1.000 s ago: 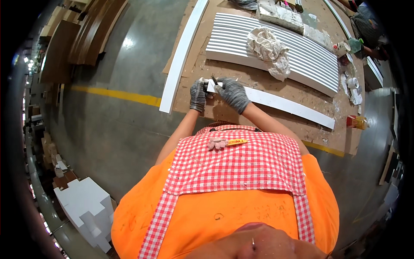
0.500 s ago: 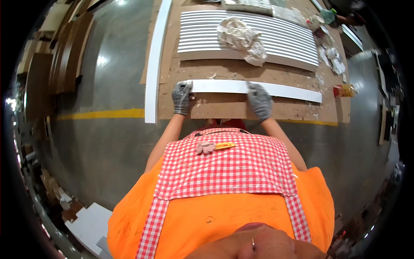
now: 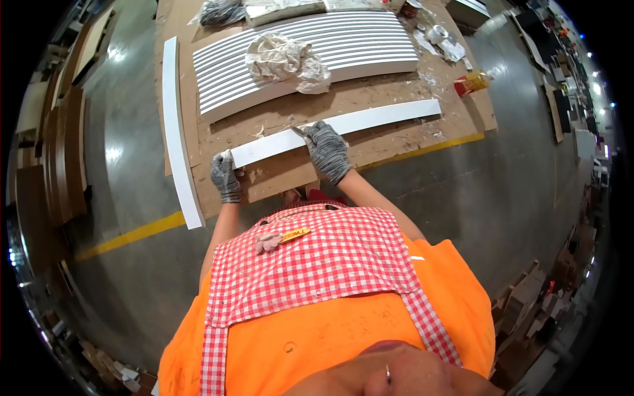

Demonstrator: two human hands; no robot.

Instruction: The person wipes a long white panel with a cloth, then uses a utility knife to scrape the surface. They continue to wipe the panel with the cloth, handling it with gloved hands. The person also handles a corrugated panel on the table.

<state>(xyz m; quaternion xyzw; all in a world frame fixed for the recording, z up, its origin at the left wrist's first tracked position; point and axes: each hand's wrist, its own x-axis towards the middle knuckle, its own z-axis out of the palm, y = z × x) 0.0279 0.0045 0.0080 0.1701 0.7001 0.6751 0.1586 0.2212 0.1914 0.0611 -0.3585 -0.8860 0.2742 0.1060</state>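
Observation:
A long white strip (image 3: 389, 115) lies slantwise across the near part of the cardboard-covered table (image 3: 277, 181). My left hand (image 3: 226, 179), in a grey knit glove, is closed on the strip's left end. My right hand (image 3: 328, 153), gloved the same way, is over the strip right of there, fingers curled round a small thin tool (image 3: 299, 131) whose tip points left over the strip. The tool is too small to name surely; it looks like a flat blade. Behind the strip lies a stack of similar white strips (image 3: 370, 43), with a crumpled whitish rag (image 3: 281, 58) on top.
Another white strip (image 3: 175, 125) lies along the table's left edge, its near end overhanging. To the right are a bottle with orange-yellow contents (image 3: 470, 84) and whitish rags (image 3: 452, 49). A black plastic bag (image 3: 221, 12) sits at the back. Brown panels (image 3: 63, 142) stand at the left.
The view has turned and shifted, so the table appears tilted and further left. My right hand has moved closer to my left along the strip, and the thin tool now shows.

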